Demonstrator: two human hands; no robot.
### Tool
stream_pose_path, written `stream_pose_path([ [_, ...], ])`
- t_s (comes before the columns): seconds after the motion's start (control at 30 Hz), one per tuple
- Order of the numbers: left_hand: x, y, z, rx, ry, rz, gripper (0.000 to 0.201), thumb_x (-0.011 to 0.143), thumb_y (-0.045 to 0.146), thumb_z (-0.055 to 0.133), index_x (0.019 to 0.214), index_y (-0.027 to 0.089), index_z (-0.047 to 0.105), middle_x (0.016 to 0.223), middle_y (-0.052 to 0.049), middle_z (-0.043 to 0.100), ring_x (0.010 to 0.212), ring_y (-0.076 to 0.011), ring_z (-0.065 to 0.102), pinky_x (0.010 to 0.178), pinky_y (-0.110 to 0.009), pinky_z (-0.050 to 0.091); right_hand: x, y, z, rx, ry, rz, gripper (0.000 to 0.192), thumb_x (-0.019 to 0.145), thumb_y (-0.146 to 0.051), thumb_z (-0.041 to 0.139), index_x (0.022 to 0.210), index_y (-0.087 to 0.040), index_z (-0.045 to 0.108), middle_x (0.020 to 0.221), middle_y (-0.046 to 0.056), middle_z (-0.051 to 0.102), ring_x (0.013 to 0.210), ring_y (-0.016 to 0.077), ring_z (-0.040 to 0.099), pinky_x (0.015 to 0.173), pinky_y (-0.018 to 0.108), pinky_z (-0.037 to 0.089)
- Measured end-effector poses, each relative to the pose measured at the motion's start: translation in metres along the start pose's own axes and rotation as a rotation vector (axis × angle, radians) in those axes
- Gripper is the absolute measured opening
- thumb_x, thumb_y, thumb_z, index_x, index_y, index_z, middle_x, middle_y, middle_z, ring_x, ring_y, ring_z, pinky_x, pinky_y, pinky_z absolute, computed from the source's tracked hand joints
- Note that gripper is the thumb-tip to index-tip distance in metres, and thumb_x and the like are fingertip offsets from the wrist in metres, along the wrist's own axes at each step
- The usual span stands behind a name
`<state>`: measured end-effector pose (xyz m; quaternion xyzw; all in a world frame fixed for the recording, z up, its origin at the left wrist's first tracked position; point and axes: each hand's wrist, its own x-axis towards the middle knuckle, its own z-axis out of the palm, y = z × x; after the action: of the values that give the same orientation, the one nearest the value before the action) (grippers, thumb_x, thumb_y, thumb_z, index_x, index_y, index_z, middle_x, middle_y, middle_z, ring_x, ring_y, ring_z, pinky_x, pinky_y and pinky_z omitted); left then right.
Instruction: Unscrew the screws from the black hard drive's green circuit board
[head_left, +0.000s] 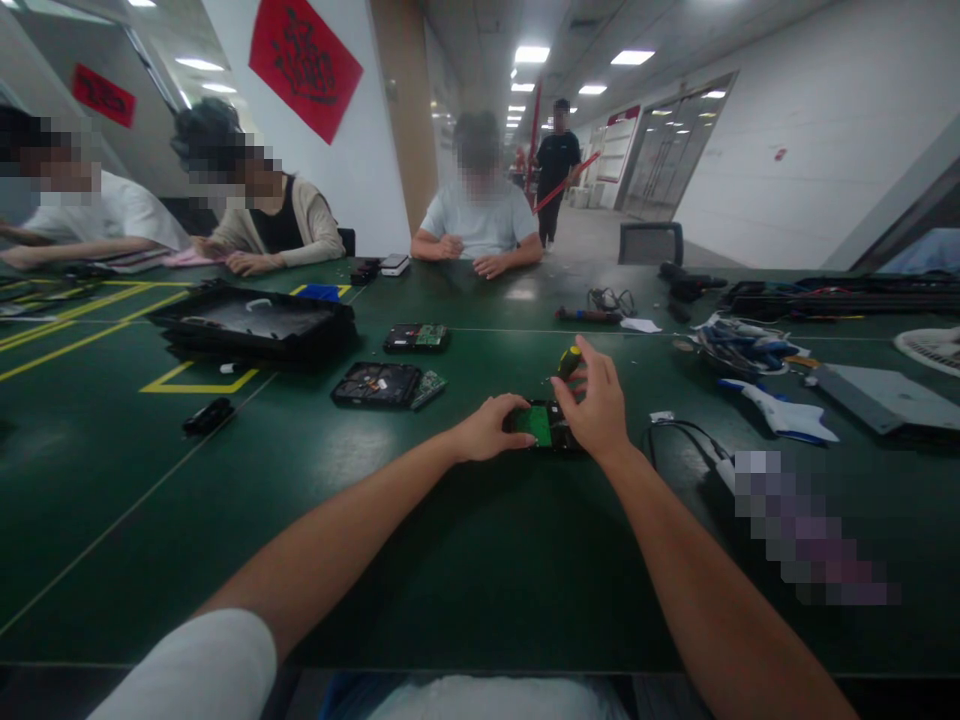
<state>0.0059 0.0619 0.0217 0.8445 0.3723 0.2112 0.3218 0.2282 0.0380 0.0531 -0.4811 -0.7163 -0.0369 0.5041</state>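
Fingers of the left hand press the small drive on the desk; right hand fingers pinch a screwdriver above it.

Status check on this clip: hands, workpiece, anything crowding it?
Left hand steadies hard drive. Right hand grips screwdriver over it. Opened drive and cable lie apart, nothing blocking.

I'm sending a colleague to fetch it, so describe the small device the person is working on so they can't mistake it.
On the long dark green table, look near the front middle, between the person's left hand and right hand. It is a small black hard drive with a bright green circuit board on top. Unlike the two opened black drives further left, both hands touch it, beside a yellow-and-black screwdriver handle.
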Motion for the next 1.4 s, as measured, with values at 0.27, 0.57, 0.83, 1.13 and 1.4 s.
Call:
stream_pose_path([
  [0.27,-0.0003,-0.0005,0.0001,-0.018,0.006,-0.009,0.069,0.082,0.051,0.075,0.143,0.024,0.054,0.142,-0.011,0.057,0.125,-0.0312,0.056,0.108,-0.047,0.046,-0.0004,-0.0006,0.0005,-0.009,-0.004,-0.037,0.071,0.095,-0.026,0.057,0.161,-0.026,0.029,0.130,0.014,0.055,0.097,0.0226,0.066,0.082,0.042,0.065],
  [0.57,0.0015,-0.0061,0.0027,-0.003,0.017,0.003,0.070,0.082,0.051,0.076,0.142,0.024,0.054,0.142,-0.012,0.057,0.126,-0.0310,0.056,0.108,-0.047,0.047,-0.0010,0.0018,0.0001,-0.056,0.029,-0.003,0.068,0.094,-0.030,0.058,0.158,-0.025,0.033,0.128,0.015,0.056,0.089,0.0222,0.066,0.076,0.042,0.066],
  [0.83,0.0015,-0.0052,0.0025,-0.008,0.014,0.009,0.069,0.082,0.052,0.075,0.141,0.024,0.055,0.142,-0.011,0.057,0.127,-0.0313,0.056,0.111,-0.048,0.044,-0.0004,0.0005,0.0009,-0.043,0.034,0.013,0.067,0.093,-0.027,0.059,0.155,-0.023,0.036,0.130,0.015,0.056,0.089,0.0218,0.067,0.075,0.041,0.066],
  [1.13,0.0011,-0.0037,0.0008,-0.019,0.005,0.000,0.069,0.082,0.052,0.075,0.141,0.024,0.056,0.142,-0.012,0.057,0.127,-0.0322,0.055,0.109,-0.048,0.045,-0.0008,-0.0001,0.0013,-0.041,0.044,0.004,0.064,0.095,-0.030,0.057,0.155,-0.023,0.036,0.129,0.016,0.058,0.089,0.0221,0.068,0.074,0.041,0.066],
  [1.4,0.0005,0.0006,0.0001,-0.013,0.016,0.014,0.065,0.083,0.050,0.075,0.140,0.024,0.056,0.143,-0.012,0.058,0.129,-0.0318,0.055,0.115,-0.050,0.040,-0.0030,0.0022,0.0039,-0.053,0.061,0.005,0.067,0.095,-0.029,0.057,0.157,-0.022,0.033,0.132,0.017,0.060,0.095,0.0251,0.069,0.083,0.047,0.065],
])
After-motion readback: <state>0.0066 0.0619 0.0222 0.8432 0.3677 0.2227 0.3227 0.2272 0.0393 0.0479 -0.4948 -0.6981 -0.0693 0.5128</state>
